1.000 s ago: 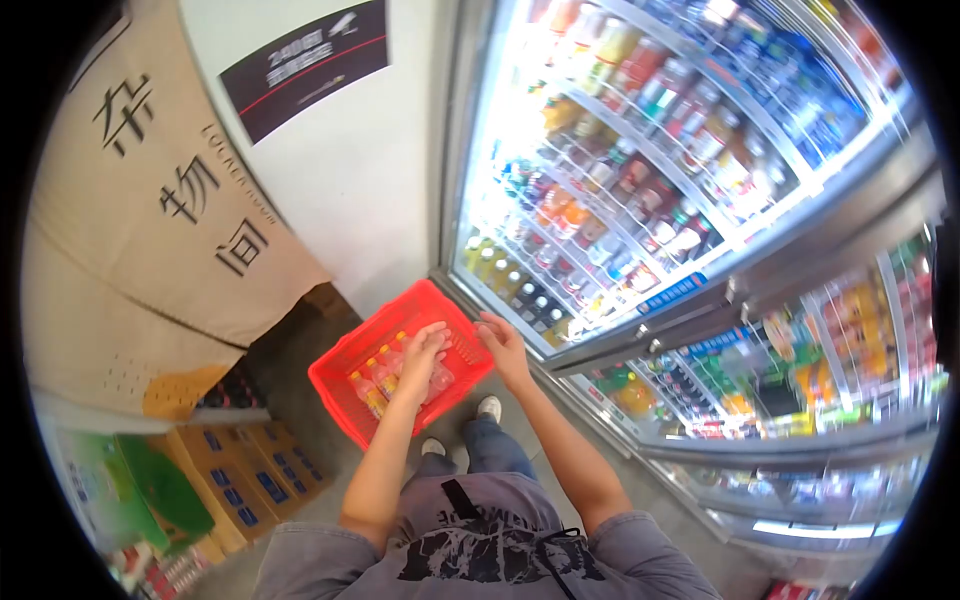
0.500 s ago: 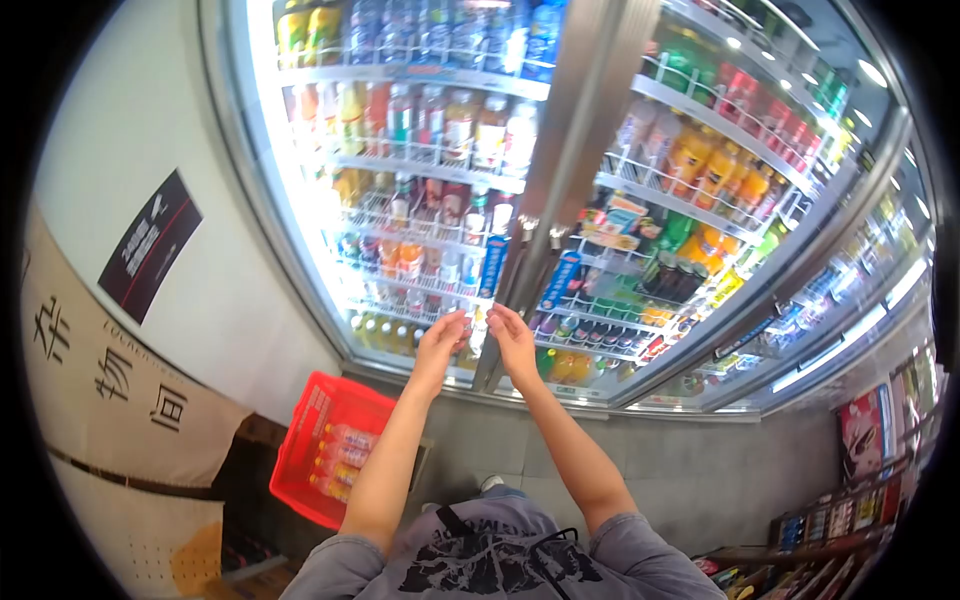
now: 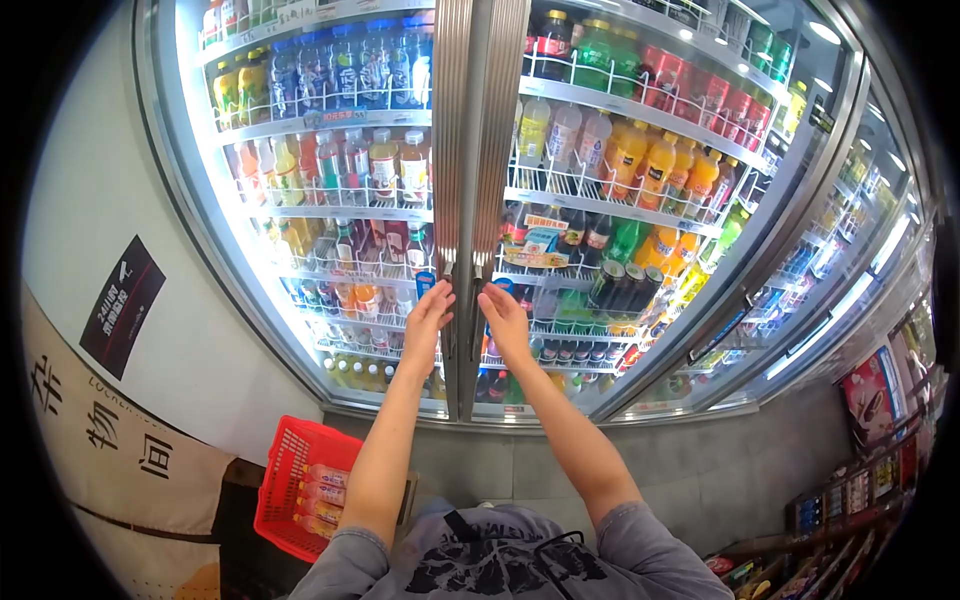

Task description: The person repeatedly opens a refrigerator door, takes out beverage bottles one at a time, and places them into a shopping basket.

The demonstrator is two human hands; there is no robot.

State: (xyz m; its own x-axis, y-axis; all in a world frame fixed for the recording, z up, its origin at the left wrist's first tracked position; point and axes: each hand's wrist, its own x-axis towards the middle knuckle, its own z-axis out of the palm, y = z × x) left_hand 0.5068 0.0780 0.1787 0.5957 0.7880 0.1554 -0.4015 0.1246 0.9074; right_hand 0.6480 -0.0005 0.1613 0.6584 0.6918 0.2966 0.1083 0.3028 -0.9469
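Both arms reach forward to a glass-door drinks cooler [image 3: 470,150]. My left hand [image 3: 426,322] is at the edge of the left door, fingers loosely extended beside its metal frame [image 3: 455,200]. Close to the right door's frame [image 3: 500,150] is my right hand [image 3: 506,318], its fingers also apart and slightly bent. No object shows in either hand. Whether the fingertips touch the frames cannot be made out. Behind the glass stand rows of bottled drinks, among them orange juice bottles [image 3: 656,168], and red cans [image 3: 705,95].
A red shopping basket [image 3: 283,460] with several bottles [image 3: 325,490] in it stands on the floor at my left. A white wall with a black sign [image 3: 122,308] rises beyond it. At the lower right are shelves of packaged goods [image 3: 855,505].
The view has shifted, and the doors now look more upright and nearer. My hands have moved from a near-touching pose to slightly farther apart, each by its door frame.
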